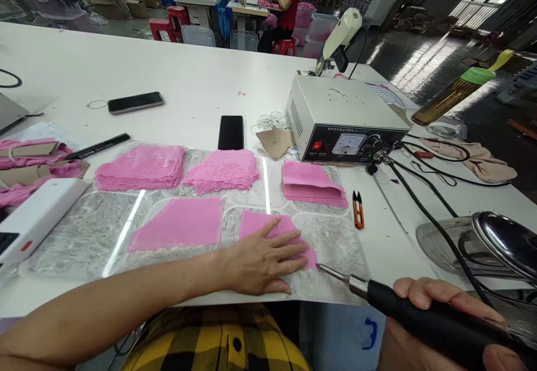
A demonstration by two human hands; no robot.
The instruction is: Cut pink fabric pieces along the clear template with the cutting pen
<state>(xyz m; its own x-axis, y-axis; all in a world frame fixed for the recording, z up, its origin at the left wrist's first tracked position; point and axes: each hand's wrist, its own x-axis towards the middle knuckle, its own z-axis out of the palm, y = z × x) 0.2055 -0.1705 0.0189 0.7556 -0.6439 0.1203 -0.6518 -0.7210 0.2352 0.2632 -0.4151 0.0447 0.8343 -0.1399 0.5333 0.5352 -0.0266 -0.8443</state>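
Left hand point(262, 259) flat on a pink piece point(277, 231), right hand point(448, 315) gripping a black tool point(419, 315).

Left hand lies palm down, fingers spread, pressing the pink piece onto the marbled mat point(335, 242) at the near table edge; right hand is wrapped around the tool's black handle, its metal tip point(331, 271) touching the piece's near right corner; a larger pink sheet point(178, 222) lies just left of the hand; further out sit two lace stacks point(140, 167) and a plain pink stack point(312, 183); orange snips point(357, 210) lie right of the mat; behind them a white control box point(339, 116); a dark phone point(230, 132) rests beyond the stacks; far back, a seated person in red point(289, 1) works at another table.
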